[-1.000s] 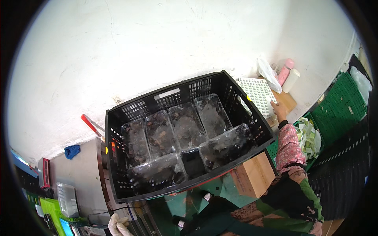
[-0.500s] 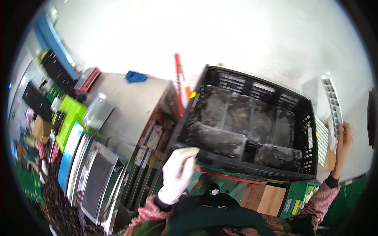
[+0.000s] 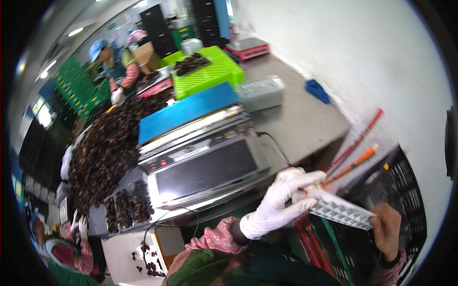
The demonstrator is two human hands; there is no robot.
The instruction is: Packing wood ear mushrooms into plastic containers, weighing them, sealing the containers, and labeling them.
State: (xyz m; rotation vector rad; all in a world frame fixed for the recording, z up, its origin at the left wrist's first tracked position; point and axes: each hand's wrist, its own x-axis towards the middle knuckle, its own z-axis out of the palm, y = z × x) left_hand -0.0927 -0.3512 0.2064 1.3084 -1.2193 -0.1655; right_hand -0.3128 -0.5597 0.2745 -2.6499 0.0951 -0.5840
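Observation:
Between my two hands is a white strip with a grid pattern, tilted down to the right. My left hand, in a white glove, grips its left end between thumb and fingers. The bare fingers of my right hand pinch the right end. Behind and right of the strip is a black slatted crate with clear-wrapped packs, partly hidden by my hands. Left of my gloved hand stands a wrapping machine with a dark flat plate and a blue panel.
A large pile of dark brown pieces covers the table at left, with filled packs before it. Beyond are a green rack, stacked clear trays and a red scale. Two co-workers stand at left.
My view has swung left, toward the machine and pile. The strip has come from the wall side to in front of me, and my left hand has taken hold of its other end.

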